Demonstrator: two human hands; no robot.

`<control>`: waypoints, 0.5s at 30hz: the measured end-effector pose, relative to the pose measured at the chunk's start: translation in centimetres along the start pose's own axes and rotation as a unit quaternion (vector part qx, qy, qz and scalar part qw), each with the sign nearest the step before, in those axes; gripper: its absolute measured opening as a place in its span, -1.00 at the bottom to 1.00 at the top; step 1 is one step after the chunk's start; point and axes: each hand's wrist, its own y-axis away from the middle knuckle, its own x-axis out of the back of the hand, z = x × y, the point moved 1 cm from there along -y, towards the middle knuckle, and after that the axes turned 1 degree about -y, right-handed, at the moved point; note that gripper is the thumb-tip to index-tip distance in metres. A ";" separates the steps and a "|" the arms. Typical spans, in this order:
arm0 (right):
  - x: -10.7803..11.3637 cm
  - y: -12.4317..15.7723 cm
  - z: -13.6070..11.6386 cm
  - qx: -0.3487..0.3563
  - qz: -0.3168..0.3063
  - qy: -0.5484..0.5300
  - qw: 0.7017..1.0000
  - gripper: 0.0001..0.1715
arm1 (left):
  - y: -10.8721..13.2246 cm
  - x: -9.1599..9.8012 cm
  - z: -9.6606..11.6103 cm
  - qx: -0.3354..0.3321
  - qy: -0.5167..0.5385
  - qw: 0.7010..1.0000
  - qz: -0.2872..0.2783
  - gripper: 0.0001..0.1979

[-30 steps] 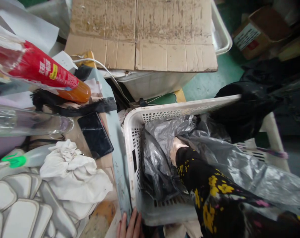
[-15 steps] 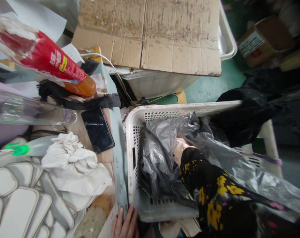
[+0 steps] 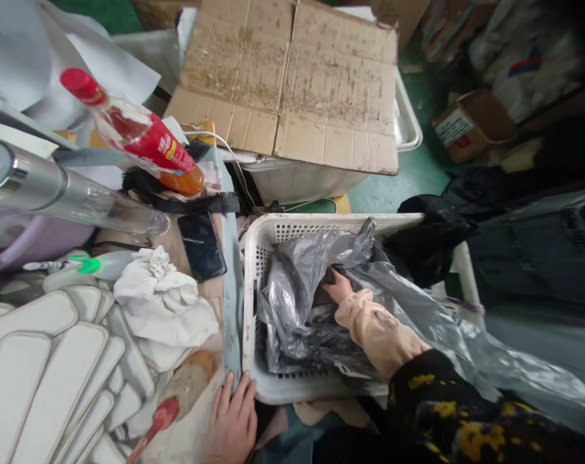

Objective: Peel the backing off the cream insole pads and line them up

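Grip check: right hand (image 3: pixel 337 288) is down inside the grey plastic bag (image 3: pixel 292 290), fingers curled into the folds around something dark. Can't tell if they're clamped on it or just pushing film aside. Left hand (image 3: pixel 232 422) has its grip apart, lying flat on the near edge of the bench (image 3: pixel 231 303), just beside the basket's near-left corner.

Change vs a second ago: the black floral sleeve has slid back up the forearm, so a beige cuff (image 3: pixel 377 328) now shows. The knuckles are clearer of the plastic than before. The hand sits in the same spot in the bag and nothing has come out of it. More of the left hand is in view.

Layout, big to small:
- cardboard sheet (image 3: pixel 292 84), far, lying over a white tub (image 3: pixel 302 177)
- white basket (image 3: pixel 248 309), centre, right of the bench, bag inside it
- black cloth (image 3: pixel 428 238) draped over the basket's far-right rim
- stack of white moulded pieces (image 3: pixel 41 361), near left
- white rag (image 3: pixel 164 306), left of the basket
- red-labelled bottle (image 3: pixel 147 145), far left, tilted
- phone (image 3: pixel 201 245), face up between the rag and the basket
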 end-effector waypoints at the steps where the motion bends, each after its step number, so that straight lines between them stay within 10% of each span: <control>1: 0.2 0.2 0.3 -0.007 -0.019 -0.017 1.000 -0.59 | -0.2 0.2 0.1 0.003 0.003 1.000 0.004 -0.56; 7: 4.8 5.3 0.5 -0.134 -0.093 -0.178 0.970 -0.56 | -1.3 1.7 1.3 0.072 0.064 0.994 0.049 -0.65; 15: 13.5 12.7 -6.3 -0.080 -0.082 -0.141 0.983 -0.67 | -0.7 1.3 0.5 0.043 0.099 0.993 0.037 -0.57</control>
